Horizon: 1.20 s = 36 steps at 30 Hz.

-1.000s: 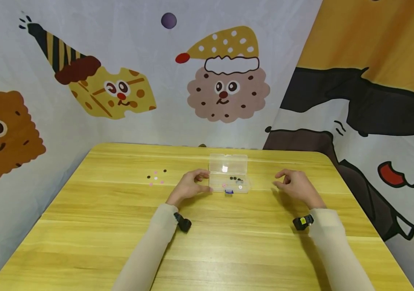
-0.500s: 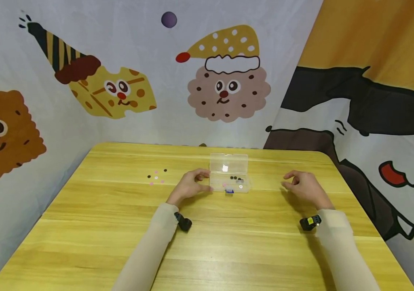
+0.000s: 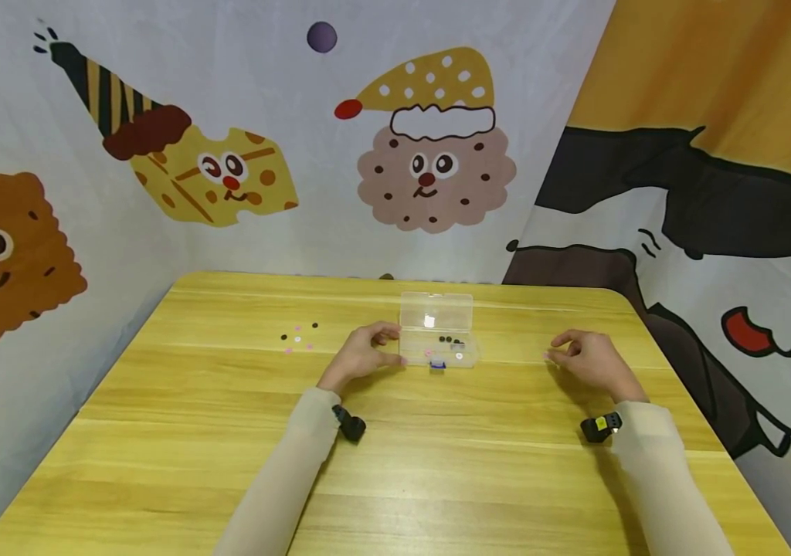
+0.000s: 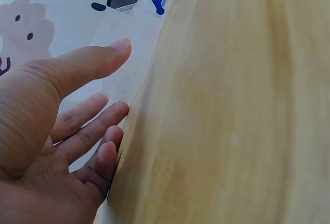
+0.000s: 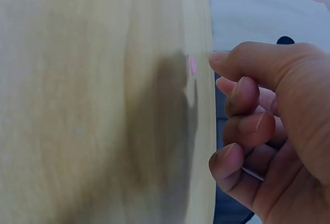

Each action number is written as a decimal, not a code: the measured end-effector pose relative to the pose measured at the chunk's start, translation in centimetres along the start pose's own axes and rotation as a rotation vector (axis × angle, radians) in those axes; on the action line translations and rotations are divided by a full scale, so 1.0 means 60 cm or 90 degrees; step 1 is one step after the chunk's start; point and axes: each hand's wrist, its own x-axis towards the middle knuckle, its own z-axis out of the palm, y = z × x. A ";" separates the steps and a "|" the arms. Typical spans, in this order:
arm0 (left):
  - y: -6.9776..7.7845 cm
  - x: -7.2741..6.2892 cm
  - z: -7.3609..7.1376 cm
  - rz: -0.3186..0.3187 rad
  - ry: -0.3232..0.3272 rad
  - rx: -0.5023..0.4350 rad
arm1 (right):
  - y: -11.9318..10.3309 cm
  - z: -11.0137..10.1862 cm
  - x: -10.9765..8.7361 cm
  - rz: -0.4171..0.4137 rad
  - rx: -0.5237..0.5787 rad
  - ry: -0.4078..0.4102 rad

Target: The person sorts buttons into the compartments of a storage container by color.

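My left hand (image 3: 361,357) rests at the left end of a clear plastic box (image 3: 412,357), its fingertips right at the box's edge. In the left wrist view the thumb stretches over the box and the fingers lie loosely bent beside it. The lid (image 3: 436,310) stands raised at the back, and a blue latch (image 3: 437,365) sits at the front. Several black pieces (image 3: 448,340), a pink one (image 3: 428,354) and a white one (image 3: 460,356) lie inside. To the right, my right hand (image 3: 593,361) hovers with loosely curled fingers beside a small pink disc (image 5: 193,66) on the table.
Several small black, pink and white discs (image 3: 297,339) lie scattered on the wooden table (image 3: 395,463), left of my left hand. A cartoon-printed cloth (image 3: 249,255) hangs behind the table and along both sides.
My right hand has moved to the right, farther from the box. The left hand and the box have stayed in place.
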 end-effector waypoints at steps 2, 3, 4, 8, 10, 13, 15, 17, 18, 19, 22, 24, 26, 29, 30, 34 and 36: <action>0.000 -0.001 -0.001 0.002 -0.001 0.004 | 0.000 0.002 0.000 -0.003 -0.001 -0.002; 0.000 -0.001 -0.001 0.001 -0.002 0.004 | -0.001 0.003 0.000 -0.007 -0.002 -0.002; 0.001 -0.001 -0.001 0.001 -0.003 0.004 | -0.002 0.004 0.000 -0.009 -0.004 -0.002; 0.002 -0.001 -0.002 -0.001 -0.005 0.003 | -0.003 0.008 0.001 -0.018 -0.009 -0.004; 0.001 -0.001 -0.002 0.002 -0.004 0.002 | -0.005 0.009 0.002 -0.018 -0.009 -0.007; 0.002 0.000 -0.002 0.007 -0.003 0.001 | -0.006 0.010 0.004 -0.014 -0.010 -0.010; 0.002 -0.001 -0.002 0.007 -0.003 0.001 | -0.006 0.012 0.005 -0.016 -0.015 -0.009; 0.002 -0.002 -0.002 0.005 -0.004 0.002 | -0.005 0.013 0.007 -0.019 -0.020 -0.009; 0.003 -0.003 -0.002 0.004 -0.004 0.003 | -0.005 0.014 0.007 -0.022 -0.024 -0.008; 0.003 -0.003 -0.002 0.003 -0.005 0.003 | -0.005 0.014 0.007 -0.027 -0.028 -0.007; 0.002 -0.003 0.000 0.000 -0.007 -0.003 | -0.006 0.013 0.007 -0.030 -0.034 -0.006; 0.002 -0.002 0.002 0.000 -0.009 -0.008 | -0.006 0.011 0.006 -0.028 -0.040 -0.006; 0.003 0.000 0.005 0.000 -0.011 -0.012 | -0.006 0.008 0.005 -0.025 -0.043 -0.006; 0.004 0.002 0.007 0.000 -0.010 -0.011 | -0.006 0.006 0.003 -0.017 -0.042 -0.005; 0.005 0.001 0.007 -0.001 -0.010 -0.010 | -0.006 0.007 0.003 -0.016 -0.039 -0.004; 0.004 -0.002 0.003 -0.004 -0.006 -0.008 | -0.010 0.011 0.005 -0.020 -0.030 -0.006; 0.004 -0.004 0.001 -0.007 -0.005 -0.007 | -0.012 0.013 0.007 -0.024 -0.032 -0.009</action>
